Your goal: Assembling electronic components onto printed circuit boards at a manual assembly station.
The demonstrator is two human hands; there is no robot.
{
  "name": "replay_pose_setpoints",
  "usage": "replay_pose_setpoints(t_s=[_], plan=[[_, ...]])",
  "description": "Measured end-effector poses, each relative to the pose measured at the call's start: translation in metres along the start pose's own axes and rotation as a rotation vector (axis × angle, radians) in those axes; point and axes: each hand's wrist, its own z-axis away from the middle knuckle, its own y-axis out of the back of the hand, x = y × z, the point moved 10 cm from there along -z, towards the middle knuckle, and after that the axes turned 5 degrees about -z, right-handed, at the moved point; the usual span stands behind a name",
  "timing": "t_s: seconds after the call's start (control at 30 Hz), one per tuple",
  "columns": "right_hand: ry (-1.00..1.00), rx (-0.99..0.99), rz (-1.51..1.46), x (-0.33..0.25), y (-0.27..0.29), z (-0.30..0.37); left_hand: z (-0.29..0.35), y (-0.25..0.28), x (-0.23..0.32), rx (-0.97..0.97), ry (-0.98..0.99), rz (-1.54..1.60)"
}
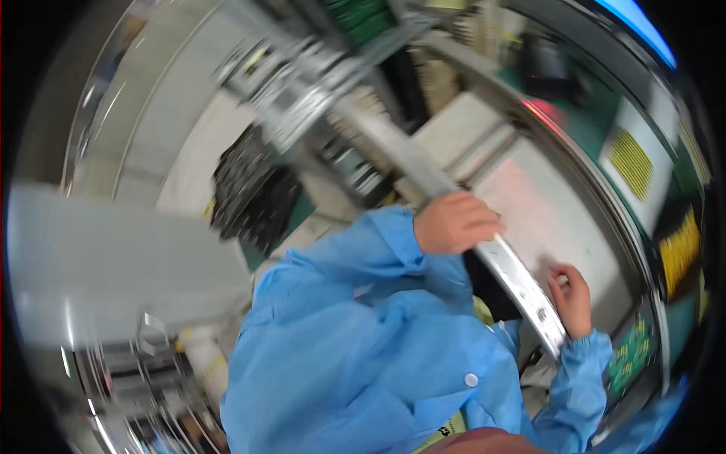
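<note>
My left hand [457,223] lies across a long metal rail [522,291], its fingers together and bent over the rail's edge. The rail runs slantwise in front of my body. To the right of it, my right hand [573,301] hovers over or touches a pale work surface [529,204]; I cannot tell which. Its fingers are loosely bent, with a gap between thumb and forefinger, and nothing shows between them. Blue sleeves cover both forearms. Motion blurs much of the picture.
A stack of black pieces [253,189] lies at the left, below a metal fixture [295,83] on the rail. On the right are a yellow-striped sheet [629,164], a yellow ribbed item [678,253] and a green circuit board [630,352]. A dark device [546,60] stands farther back.
</note>
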Motion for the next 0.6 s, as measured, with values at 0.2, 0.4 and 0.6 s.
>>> replay_pose_setpoints(t_s=[0.2, 0.4, 0.6], plan=[[-0.05, -0.132, -0.071, 0.017, -0.015, -0.005, 0.16, 0.171, -0.097, -0.089, 0.596, -0.489], [-0.138, -0.205, -0.146, 0.025, -0.024, -0.01, 0.274, 0.292, -0.117, -0.059, 0.877, -1.088], [-0.133, -0.186, -0.149, 0.022, -0.022, -0.005, 0.279, 0.295, -0.161, -0.163, 1.027, -1.082]])
